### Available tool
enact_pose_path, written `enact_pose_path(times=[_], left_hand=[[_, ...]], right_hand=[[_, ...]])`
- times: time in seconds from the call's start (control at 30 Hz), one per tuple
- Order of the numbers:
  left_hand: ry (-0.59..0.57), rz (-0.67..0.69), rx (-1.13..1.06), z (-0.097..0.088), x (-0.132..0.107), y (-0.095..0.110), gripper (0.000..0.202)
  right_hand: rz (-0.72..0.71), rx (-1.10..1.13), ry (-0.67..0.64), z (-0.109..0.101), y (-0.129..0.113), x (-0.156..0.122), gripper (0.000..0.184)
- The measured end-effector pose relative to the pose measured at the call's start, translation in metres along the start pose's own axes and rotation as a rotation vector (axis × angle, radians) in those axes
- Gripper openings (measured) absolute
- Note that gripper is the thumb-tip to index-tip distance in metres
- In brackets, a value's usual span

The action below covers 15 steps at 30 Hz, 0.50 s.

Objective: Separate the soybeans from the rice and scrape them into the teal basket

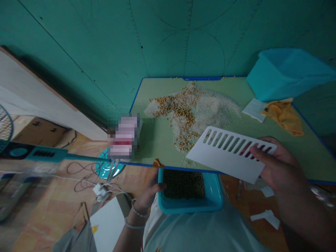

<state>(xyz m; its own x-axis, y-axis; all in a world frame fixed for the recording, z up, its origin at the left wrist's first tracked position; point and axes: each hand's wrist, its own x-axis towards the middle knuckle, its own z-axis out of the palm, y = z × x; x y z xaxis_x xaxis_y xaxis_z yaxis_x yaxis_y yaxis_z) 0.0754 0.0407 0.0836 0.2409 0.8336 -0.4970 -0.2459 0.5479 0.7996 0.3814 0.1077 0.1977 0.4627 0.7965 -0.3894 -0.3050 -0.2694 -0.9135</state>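
Note:
My right hand (275, 164) grips a white slotted card (228, 154) by its right end and holds it low over the green table (288, 140). Beyond the card lies a mixed heap of yellow beans and white rice (191, 108). My left hand (149, 194) holds the left wall of a teal tray (215, 201) at the table's near edge, against my lap. The tray contains dark beans. Beaded bracelets circle my left wrist.
A teal bin (286, 71) stands at the table's far right, with a yellow cloth (285, 115) and a white paper (254, 109) in front of it. A fan (5, 129), cables and a white plug (101, 190) are on the floor at left.

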Motion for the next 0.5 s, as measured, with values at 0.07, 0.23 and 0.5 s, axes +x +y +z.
enact_pose_path(times=[0.07,0.23,0.5], left_hand=[[0.014,0.017,0.003,-0.001,0.000,-0.001,0.060],[0.012,0.036,0.008,0.000,0.001,-0.001,0.056],[-0.012,0.054,-0.026,0.002,0.000,0.001,0.055]], right_hand=[[0.007,-0.016,-0.011,-0.003,0.001,0.000,0.056],[-0.004,-0.049,-0.119,-0.009,0.006,-0.001,0.049],[0.003,-0.110,-0.241,-0.012,0.012,-0.002,0.042]])
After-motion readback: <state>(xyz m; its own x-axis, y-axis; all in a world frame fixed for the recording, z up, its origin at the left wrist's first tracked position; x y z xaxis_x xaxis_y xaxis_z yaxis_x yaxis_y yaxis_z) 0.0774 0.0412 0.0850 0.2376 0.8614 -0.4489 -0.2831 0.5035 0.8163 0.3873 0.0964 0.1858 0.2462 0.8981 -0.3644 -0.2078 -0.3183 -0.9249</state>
